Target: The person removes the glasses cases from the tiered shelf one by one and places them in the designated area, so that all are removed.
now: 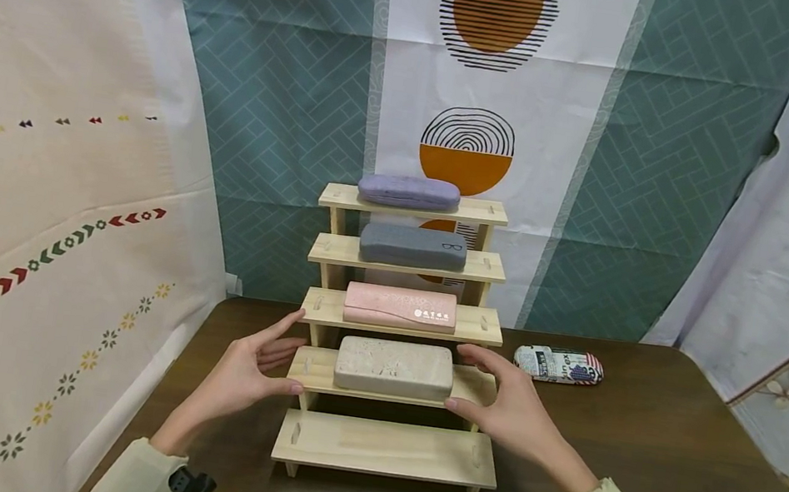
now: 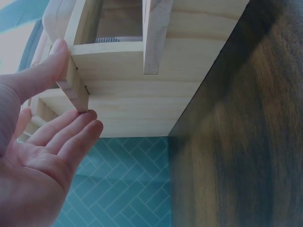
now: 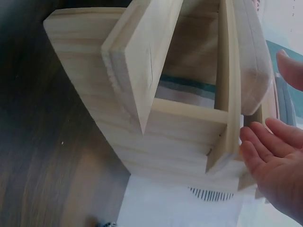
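Note:
A tiered wooden stand (image 1: pixel 317 445) holds one glasses case on each upper tier. On the second tier from the bottom lies a beige glasses case (image 1: pixel 395 368). My left hand (image 1: pixel 232 379) is at that tier's left end, its thumb and fingertips at the board's end (image 2: pixel 75 87). My right hand (image 1: pixel 523 411) is spread at the beige case's right end, thumb toward its front corner; whether it touches is unclear. Above sit a pink case (image 1: pixel 386 304), a grey-blue case (image 1: pixel 405 247) and a purple case (image 1: pixel 410 191).
A newspaper-print glasses case (image 1: pixel 559 365) lies on the dark wooden table (image 1: pixel 638 448), right of the stand. The bottom tier (image 1: pixel 387 447) is bare wood. Patterned curtains (image 1: pixel 272 94) hang behind and at both sides.

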